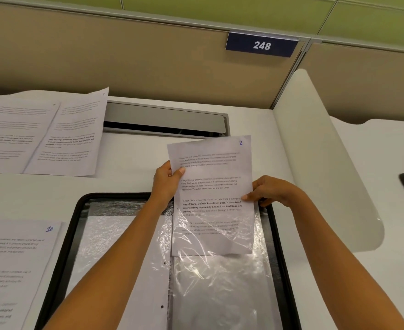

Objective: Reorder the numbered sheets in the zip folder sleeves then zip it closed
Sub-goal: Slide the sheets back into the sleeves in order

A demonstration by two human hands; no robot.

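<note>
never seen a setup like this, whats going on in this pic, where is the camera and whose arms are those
There is no machine here. The single picture comes from a wide-angle camera worn on a person's head, looking forward and down, so the two arms are the wearer's own.

The left hand and right hand each pinch a side edge of a printed sheet marked 2 with the fingers. Its lower part lies under the crinkled plastic of a clear sleeve. The sleeve belongs to a black-rimmed zip folder lying open on a white desk.

To the left of the folder lies a sheet marked 10. Further back on the left, more sheets are spread out. A sign reading 248 hangs on the partition behind.
</note>
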